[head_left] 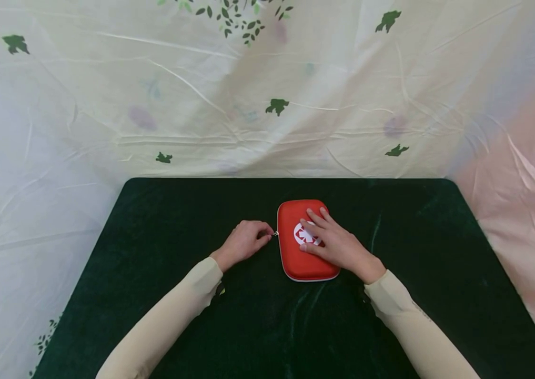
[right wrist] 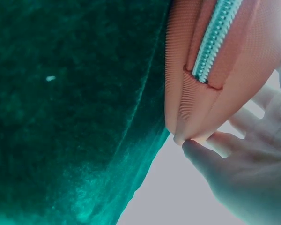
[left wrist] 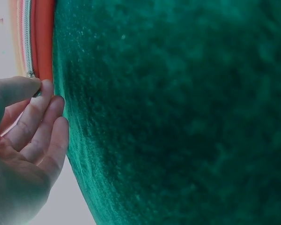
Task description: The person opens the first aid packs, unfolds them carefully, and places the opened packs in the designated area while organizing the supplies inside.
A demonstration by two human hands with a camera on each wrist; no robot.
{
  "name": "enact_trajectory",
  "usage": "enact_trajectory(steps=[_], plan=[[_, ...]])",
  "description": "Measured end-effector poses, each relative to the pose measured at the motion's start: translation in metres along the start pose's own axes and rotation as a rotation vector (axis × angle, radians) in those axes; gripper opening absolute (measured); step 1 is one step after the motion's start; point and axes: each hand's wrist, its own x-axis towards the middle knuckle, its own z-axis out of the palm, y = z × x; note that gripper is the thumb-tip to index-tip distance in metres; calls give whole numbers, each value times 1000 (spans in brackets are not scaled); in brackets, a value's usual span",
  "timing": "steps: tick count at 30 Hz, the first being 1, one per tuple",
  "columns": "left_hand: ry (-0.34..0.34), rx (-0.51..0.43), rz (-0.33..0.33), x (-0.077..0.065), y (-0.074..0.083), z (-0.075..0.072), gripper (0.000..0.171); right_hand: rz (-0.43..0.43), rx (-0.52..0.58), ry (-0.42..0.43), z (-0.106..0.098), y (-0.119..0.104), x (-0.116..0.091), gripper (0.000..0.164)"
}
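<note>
Currently pinched: zipper pull (head_left: 275,233)

My left hand (head_left: 244,240) grasps it at the left side of the red case (head_left: 302,262). My right hand (head_left: 338,245) rests on top, fingers spread. The case lies on the green cloth (head_left: 267,331).

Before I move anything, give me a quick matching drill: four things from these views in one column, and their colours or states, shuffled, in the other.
Things:
1. Zippered case
2. Left hand
3. Velvety table cover
4. Right hand

Colours or states:
A. Dark green
B. Fingers spread over the case's top
C. Red, with a round emblem
D. Pinching the zipper pull

Pairs: 1-C, 2-D, 3-A, 4-B
</note>
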Motion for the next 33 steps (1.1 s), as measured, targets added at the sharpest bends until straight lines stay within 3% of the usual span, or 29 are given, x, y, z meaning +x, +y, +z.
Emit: enact_trajectory(steps=[24, 33], plan=[[-14, -9, 60, -9, 4, 1, 17, 2, -5, 5, 1, 1, 0, 75], [-33, 6, 52, -11, 3, 4, 17, -2, 0, 4, 0, 0, 0, 75]])
